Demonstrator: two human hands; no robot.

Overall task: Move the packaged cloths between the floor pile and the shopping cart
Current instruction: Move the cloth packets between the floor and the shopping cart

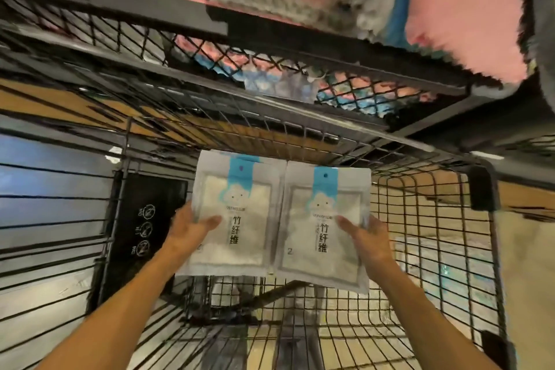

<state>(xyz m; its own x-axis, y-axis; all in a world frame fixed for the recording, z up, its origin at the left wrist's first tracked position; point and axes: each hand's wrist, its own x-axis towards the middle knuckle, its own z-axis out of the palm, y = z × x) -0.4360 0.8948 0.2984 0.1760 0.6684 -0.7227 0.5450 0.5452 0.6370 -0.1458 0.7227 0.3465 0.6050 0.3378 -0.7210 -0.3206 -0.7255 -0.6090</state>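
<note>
Wire shopping cart [435, 249], each hand gripping a packaged cloth — left hand [187, 230], right hand [368, 239].

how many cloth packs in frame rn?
2. The left pack is held by the left hand, the right pack by the right hand, side by side above the cart basket. More could lie beneath them, hidden.
</note>
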